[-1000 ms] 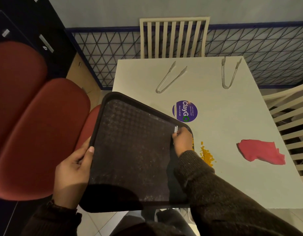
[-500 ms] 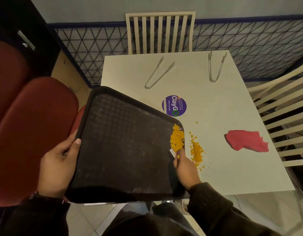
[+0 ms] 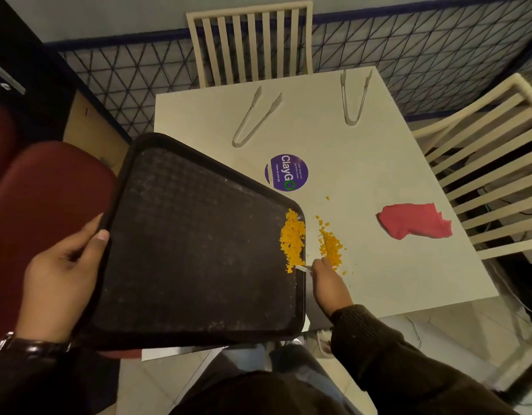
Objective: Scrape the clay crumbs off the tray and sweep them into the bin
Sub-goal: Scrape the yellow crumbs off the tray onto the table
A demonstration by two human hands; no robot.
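**Tray scrape: heap at the right rim, scraper at its near end**

1. Tray (image 3: 184, 250). Dark and textured, held over the left edge of the table (image 3: 393, 163), with its right rim above the tabletop. Whether the rim touches the table cannot be told.
2. Heap (image 3: 293, 238). Orange clay crumbs on the tray, packed against the inside of the right rim. Its long axis runs along that rim, far to near.
3. Spill (image 3: 330, 247). A second orange strip on the table, just beside the outside of the rim and roughly parallel to the heap.
4. Left hand (image 3: 61, 265). Grips the tray's left rim, thumb on top and fingers curled beneath. It is well apart from the heap.
5. Right hand (image 3: 327, 283). On the table side of the rim, fingers closed narrowly round a small white scraper (image 3: 303, 268). The scraper tip reaches over the rim to the heap's near end.
6. Governing relation. The heap lies ahead and slightly left of the right fingers and stretches away from the person. The right hand is much the nearer. Judged: short strokes across the rim, worked from near to far, would send the heap out to join the spill.
7. Progress, judged. The crumbs are gathered and part of them are off the tray, but none are binned. The bin is not in view.
8. Sundries on the table. Two tongs (image 3: 255, 118) (image 3: 353, 97), a purple sticker (image 3: 286, 172) and a red cloth (image 3: 414, 224).
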